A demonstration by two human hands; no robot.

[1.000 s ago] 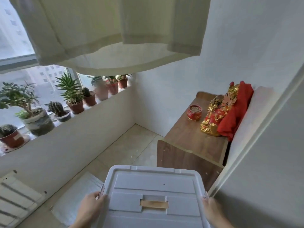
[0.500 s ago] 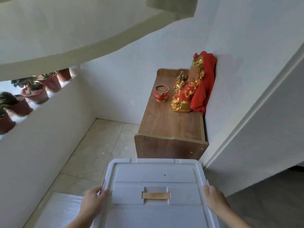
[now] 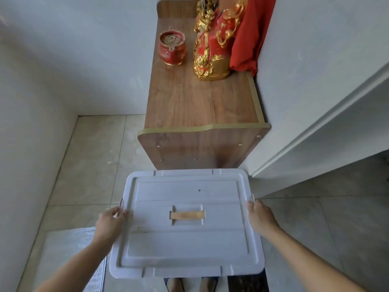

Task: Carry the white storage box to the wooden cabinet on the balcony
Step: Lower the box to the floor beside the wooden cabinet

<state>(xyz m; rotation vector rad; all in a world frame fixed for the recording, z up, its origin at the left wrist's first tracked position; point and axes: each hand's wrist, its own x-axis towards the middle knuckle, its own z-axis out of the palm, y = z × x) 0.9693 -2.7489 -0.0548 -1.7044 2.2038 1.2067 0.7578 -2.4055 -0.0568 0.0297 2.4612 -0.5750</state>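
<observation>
The white storage box (image 3: 187,239), lid on with a tan handle strip in the middle, is held level in front of me above the floor. My left hand (image 3: 110,223) grips its left side and my right hand (image 3: 260,217) grips its right side. Just beyond the box's far edge stands the wooden cabinet (image 3: 200,102), low and long, its near end panel facing me. The near half of its top is bare wood.
A red pot (image 3: 172,48) and a gold-and-red statue (image 3: 212,41) with red cloth (image 3: 250,32) occupy the cabinet's far half. White walls close in left and right; a white door frame (image 3: 315,131) juts at right. A pale mat (image 3: 69,249) lies on the tiled floor.
The view has swung right and down, away from the window plants. The cabinet has drawn nearer and now sits directly ahead of the box. Both hands keep their hold.
</observation>
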